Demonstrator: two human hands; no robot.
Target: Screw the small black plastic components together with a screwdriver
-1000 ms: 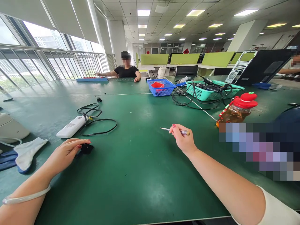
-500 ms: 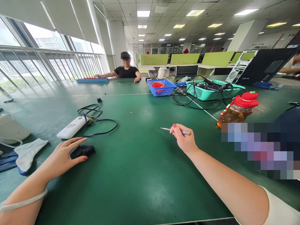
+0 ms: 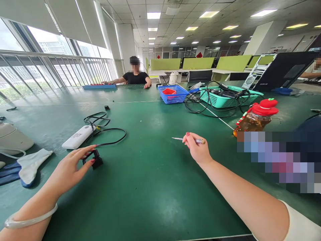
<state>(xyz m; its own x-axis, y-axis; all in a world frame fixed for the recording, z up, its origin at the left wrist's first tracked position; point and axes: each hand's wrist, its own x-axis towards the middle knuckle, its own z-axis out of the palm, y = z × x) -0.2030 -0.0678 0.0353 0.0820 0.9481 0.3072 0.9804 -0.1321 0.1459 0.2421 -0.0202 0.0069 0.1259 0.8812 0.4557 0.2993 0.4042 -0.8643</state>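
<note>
The left hand [image 3: 67, 172] is grasping a small, black, block-shaped piece with a frame-like opening [image 3: 98, 163], with the thumb bearing on the near side and the fingers reaching over the top. The piece is sitting tilted at the left of the green, smooth-topped desk [image 3: 140, 190], in front of a white, rounded, oblong power bank [image 3: 78, 137] and a thin, black, looped cable [image 3: 112, 128]; whether its lower edge is touching the desk cannot be told. The right hand [image 3: 199, 149] is pinching a slim, screwdriver-like tool with a pointed metal shaft [image 3: 178, 138] and a gold-coloured end. The tool is lying nearly level in the fingers, its tip pointing left over bare desk, well apart from the black piece. A white-and-blue fabric glove [image 3: 33, 165] is lying to the left of the left hand, and a clear bottle of amber liquid with a red cap [image 3: 252, 121] is standing beyond the right hand. The step in hand is, by judgement, positioning the black piece while the tool is being held ready. The next move is calling for a steady face on the piece and a secure left-hand grip before any tip contact.
</note>
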